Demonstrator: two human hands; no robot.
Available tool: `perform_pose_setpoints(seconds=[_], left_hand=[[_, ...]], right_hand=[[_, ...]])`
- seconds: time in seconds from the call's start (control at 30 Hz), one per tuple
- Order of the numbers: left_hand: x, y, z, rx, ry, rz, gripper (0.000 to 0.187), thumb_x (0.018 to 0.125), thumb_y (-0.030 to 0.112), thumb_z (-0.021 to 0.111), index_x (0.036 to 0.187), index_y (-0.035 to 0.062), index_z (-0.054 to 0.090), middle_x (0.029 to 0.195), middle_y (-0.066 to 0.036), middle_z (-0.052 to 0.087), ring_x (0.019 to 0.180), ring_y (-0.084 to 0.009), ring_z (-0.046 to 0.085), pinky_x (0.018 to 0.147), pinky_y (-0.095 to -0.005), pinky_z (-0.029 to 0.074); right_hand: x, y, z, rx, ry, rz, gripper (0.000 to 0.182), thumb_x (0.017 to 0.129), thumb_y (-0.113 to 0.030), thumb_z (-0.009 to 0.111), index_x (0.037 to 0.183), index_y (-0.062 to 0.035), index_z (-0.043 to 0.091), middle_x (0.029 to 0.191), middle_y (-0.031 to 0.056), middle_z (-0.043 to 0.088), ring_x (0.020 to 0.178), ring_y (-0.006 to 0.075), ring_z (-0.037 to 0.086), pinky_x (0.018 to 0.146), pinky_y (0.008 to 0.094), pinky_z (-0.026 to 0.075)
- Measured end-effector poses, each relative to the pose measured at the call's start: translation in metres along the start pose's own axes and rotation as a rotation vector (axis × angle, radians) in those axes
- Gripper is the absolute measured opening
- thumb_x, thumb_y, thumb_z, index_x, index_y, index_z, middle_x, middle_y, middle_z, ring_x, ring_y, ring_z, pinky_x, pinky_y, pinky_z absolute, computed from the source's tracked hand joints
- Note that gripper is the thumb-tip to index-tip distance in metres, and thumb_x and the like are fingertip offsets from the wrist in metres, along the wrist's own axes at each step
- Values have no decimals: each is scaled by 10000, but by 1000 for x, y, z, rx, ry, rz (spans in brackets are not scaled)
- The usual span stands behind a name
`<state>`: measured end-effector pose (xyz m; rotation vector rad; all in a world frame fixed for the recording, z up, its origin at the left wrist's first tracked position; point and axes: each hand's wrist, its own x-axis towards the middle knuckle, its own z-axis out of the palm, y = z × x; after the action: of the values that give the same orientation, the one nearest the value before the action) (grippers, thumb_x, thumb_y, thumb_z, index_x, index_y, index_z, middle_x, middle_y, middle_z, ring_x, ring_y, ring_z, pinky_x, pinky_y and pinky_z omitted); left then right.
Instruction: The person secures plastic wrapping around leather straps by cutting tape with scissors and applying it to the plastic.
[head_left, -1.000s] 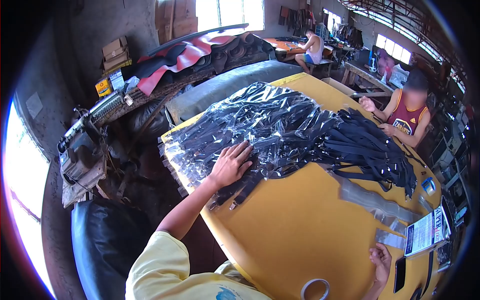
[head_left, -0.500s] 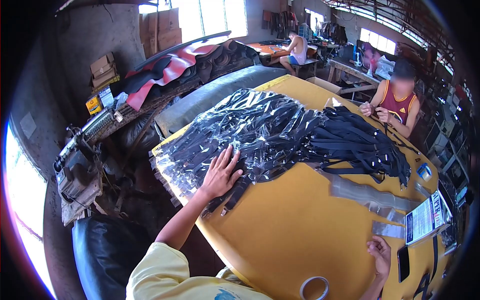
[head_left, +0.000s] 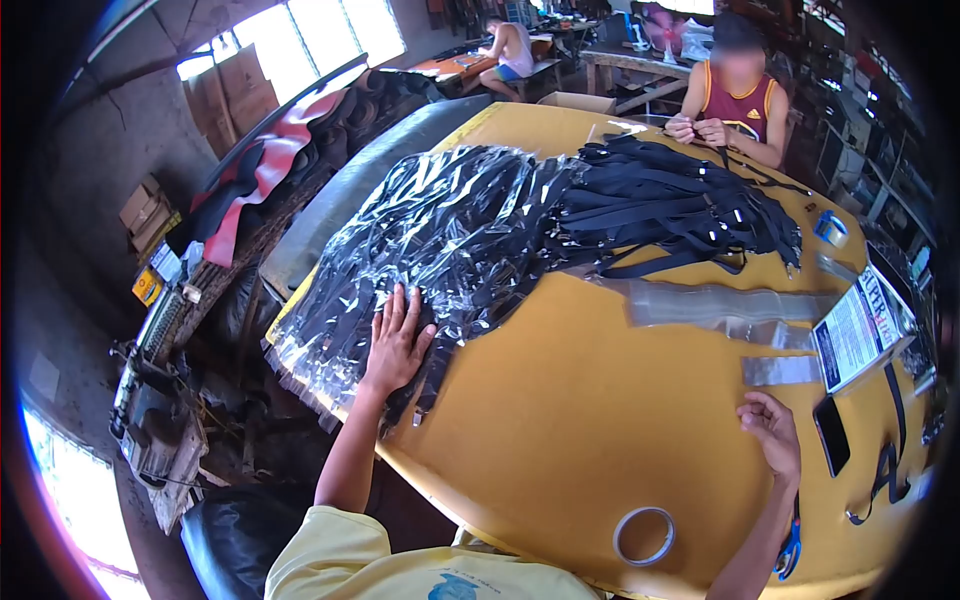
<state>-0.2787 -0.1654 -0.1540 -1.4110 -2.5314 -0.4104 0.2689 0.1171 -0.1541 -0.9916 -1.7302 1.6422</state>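
My left hand [head_left: 397,345] lies with fingers spread on a wide pile of plastic-wrapped dark straps [head_left: 450,220] at the left of the yellow table [head_left: 560,430]. My right hand [head_left: 770,430] hovers or rests over the table's right side, fingers curled loosely apart with nothing seen in them. Close by are clear plastic sleeves [head_left: 780,370], a black phone [head_left: 831,436] and a white printed box [head_left: 862,335]. A roll of tape [head_left: 644,536] lies near the front edge. Unwrapped dark straps [head_left: 680,205] adjoin the wrapped pile.
Across the table a person in a maroon top [head_left: 738,105] holds a dark strap. Another person [head_left: 510,55] sits farther back. Blue-handled scissors [head_left: 789,552] lie beside my right forearm. A blue tape roll [head_left: 830,228] and a loose black strap [head_left: 888,470] are at the right.
The view has turned and shifted, so the table shows more of its right and front parts. My left hand remains on the wrapped pile. Scissors beside my right forearm now show.
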Motion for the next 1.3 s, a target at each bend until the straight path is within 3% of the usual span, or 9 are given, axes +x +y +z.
perform_pose_setpoints(seconds=[0.1, 0.23, 0.3, 0.43, 0.67, 0.9, 1.07, 1.13, 1.3], left_hand=[[4, 0, -6, -118, 80, 7, 676, 1022, 484, 501, 1558, 100, 356, 1614, -254, 271, 1490, -412, 276, 1202, -529, 204], [15, 6, -20, -308, 186, 27, 490, 987, 294, 628, 1357, -23, 575, 1464, -319, 464, 1397, -450, 422, 1169, -463, 315], [21, 0, -7, -285, 181, 56, 500, 996, 259, 613, 1363, -73, 540, 1444, -329, 477, 1407, -446, 407, 1176, -461, 305], [23, -7, 12, -73, 207, 105, 629, 1003, 342, 613, 1450, -61, 432, 1518, -356, 359, 1429, -485, 345, 1168, -495, 309], [22, 3, 6, -52, 320, 100, 646, 1004, 406, 590, 1471, -10, 430, 1534, -326, 355, 1401, -491, 378, 1132, -535, 343], [-3, 60, -22, -189, 384, 226, 561, 976, 207, 659, 1442, -30, 457, 1497, -275, 444, 1386, -430, 437, 1130, -497, 373], [-45, 139, -31, -567, 246, 340, 346, 970, 95, 636, 1268, -75, 599, 1269, -223, 640, 1198, -354, 608, 1049, -430, 452], [-76, 180, -43, -667, 29, 462, 291, 905, 61, 689, 1177, -32, 648, 1188, -177, 680, 1116, -315, 646, 964, -412, 503], [-136, 265, -43, -745, -404, 1006, 533, 817, 205, 795, 1300, 64, 618, 1198, -115, 673, 1081, -302, 635, 928, -416, 492]], right_hand=[[0, 7, -4, -6, 2, 0, 395, 899, -4, 689, 1269, 47, 557, 998, 69, 640, 872, 110, 601, 806, 244, 501], [3, 8, -1, -44, -46, -92, 359, 932, -120, 711, 1235, 30, 590, 947, 12, 604, 830, 81, 560, 755, 234, 473], [-1, -3, 4, -79, -86, -103, 363, 978, -234, 675, 1229, 16, 596, 937, -12, 587, 827, 71, 538, 730, 243, 451], [6, 15, -6, -125, -54, -95, 381, 956, -182, 682, 1247, 43, 588, 963, 25, 623, 866, 110, 592, 801, 278, 487], [4, 4, -3, -176, -30, -43, 352, 918, -115, 688, 1219, 49, 608, 990, 76, 642, 888, 144, 632, 828, 290, 506], [8, 7, -6, -235, -41, -51, 387, 916, -179, 682, 1229, 37, 614, 945, 74, 654, 877, 145, 633, 824, 300, 490], [9, 6, -9, -238, -72, -35, 386, 921, -139, 691, 1245, 44, 590, 990, 60, 633, 896, 135, 630, 827, 275, 496], [7, 4, -10, -228, -74, -40, 388, 923, -150, 696, 1247, 36, 593, 994, 57, 634, 894, 132, 630, 822, 273, 496], [10, 9, -15, -226, -111, -44, 406, 916, -144, 705, 1263, 31, 589, 1004, 60, 640, 906, 131, 633, 835, 273, 499]])
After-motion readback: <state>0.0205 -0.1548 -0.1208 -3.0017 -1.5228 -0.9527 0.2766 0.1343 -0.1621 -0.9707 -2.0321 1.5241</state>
